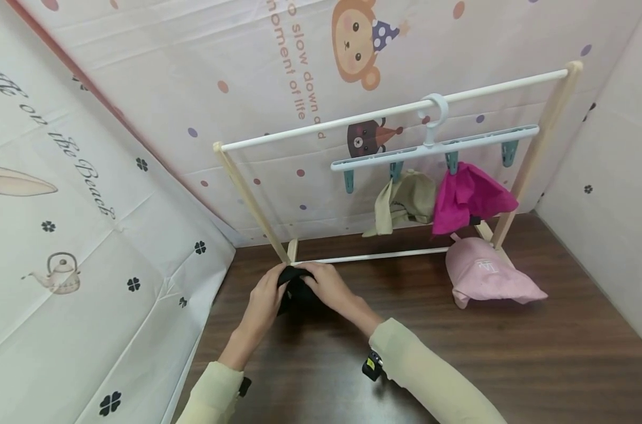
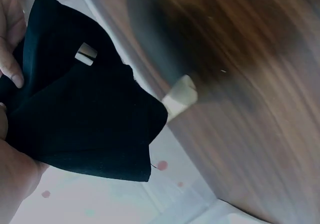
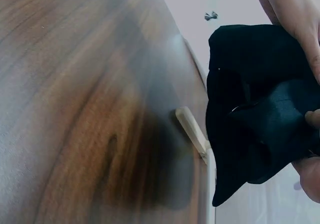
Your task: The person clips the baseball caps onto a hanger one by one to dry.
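Note:
A black fabric cap (image 1: 301, 297) is held up above the table by both hands, near the rack's left foot. My left hand (image 1: 264, 296) grips its left side, fingers over the top edge. My right hand (image 1: 331, 288) pinches its right side, with the thumb on the cloth. In the left wrist view, a small metal buckle (image 2: 86, 54) shows on the dark cloth (image 2: 90, 119). The right wrist view looks into the folded, hollow underside of the cap (image 3: 270, 109). Part of each hand's grip is hidden by the cloth.
A wooden rack with a white top bar (image 1: 326, 125) carries a light-blue clip hanger (image 1: 384, 158). Its clips hold a beige cap (image 1: 413, 197) and a magenta cap (image 1: 469, 194); outer clips hang free. A pink cap (image 1: 490, 277) lies on the brown table (image 1: 395, 312) by the right foot.

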